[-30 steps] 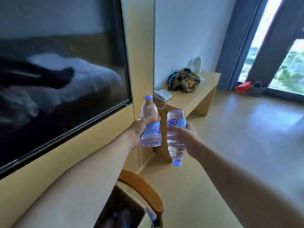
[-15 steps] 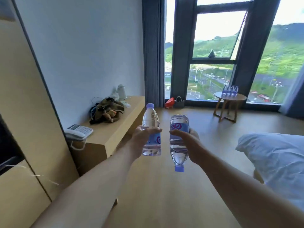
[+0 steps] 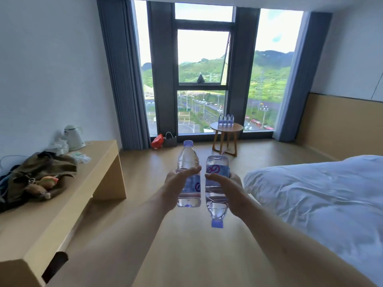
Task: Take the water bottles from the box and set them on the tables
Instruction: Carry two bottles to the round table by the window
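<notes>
Both arms are stretched out in front, each hand with a water bottle, held up in the air over the wood floor (image 3: 186, 255) and not resting on anything. The left hand (image 3: 178, 183) grips the left bottle (image 3: 188, 162) around its label, thumb curled across the front; that one stands upright, cap on top. The right hand (image 3: 226, 189) grips the right bottle (image 3: 217, 168) around the middle the same way, thumb over the front, but this one is flipped, cap pointing down. The other fingers wrap behind the bottles, so I can't tell how they sit. The two bottles are just beside each other, maybe touching, hard to say. Over by the window (image 3: 203, 59) there's a small round table (image 3: 227, 127) with a row of bottles (image 3: 226, 120) standing near its back edge, well apart from the hands. On the left a long wooden desk (image 3: 62, 214) runs along the wall, with a heap of bags (image 3: 39, 177) by its wall edge and a white kettle (image 3: 73, 137) at its far corner. A bed (image 3: 321, 204) with a white duvet fills the right side. A red bag (image 3: 157, 141) and a dark bag (image 3: 170, 140) sit on the floor under the curtain (image 3: 122, 79).
</notes>
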A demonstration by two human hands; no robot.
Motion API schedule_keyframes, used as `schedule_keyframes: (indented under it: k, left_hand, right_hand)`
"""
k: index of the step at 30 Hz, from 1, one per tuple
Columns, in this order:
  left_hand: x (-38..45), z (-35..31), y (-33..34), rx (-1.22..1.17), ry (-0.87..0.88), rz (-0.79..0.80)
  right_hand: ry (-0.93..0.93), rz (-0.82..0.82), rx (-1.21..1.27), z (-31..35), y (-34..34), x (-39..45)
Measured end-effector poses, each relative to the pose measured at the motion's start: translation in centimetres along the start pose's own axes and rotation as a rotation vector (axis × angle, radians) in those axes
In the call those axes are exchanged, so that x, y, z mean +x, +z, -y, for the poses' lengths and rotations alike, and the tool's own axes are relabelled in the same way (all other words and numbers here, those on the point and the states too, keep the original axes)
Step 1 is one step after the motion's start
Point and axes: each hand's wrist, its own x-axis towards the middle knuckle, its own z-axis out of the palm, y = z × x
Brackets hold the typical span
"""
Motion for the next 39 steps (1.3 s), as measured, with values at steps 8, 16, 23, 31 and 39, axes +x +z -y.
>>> schedule_keyframes:
  k: [8,16,23,31,39]
  left_hand:
    - [17.3,-2.0,-1.8,0.037,-0.014,0.126]
    - [31.1,-3.0,-3.9,0.066,-0.029,0.211]
    - [42.5,-2.2,-3.8,0.064,-0.035,0.210]
    - [57.9,-1.6,-1.2,0.062,-0.056,0.159]
    - [73.3,-5.1,0.5,0.057,-0.042,0.129]
  right_hand:
    - [-0.023,-0.156,0.006,1.2,1.0,15.1]
    - [-0.003,-0.268,-0.021,1.5,2.3,27.3]
    - [0.021,-0.298,-0.032,1.1,1.0,38.6]
    - [0.029,-0.284,-0.025,1.4,-3.0,54.5]
    - [0.027,-0.296,0.002,5.1,-5.9,70.8]
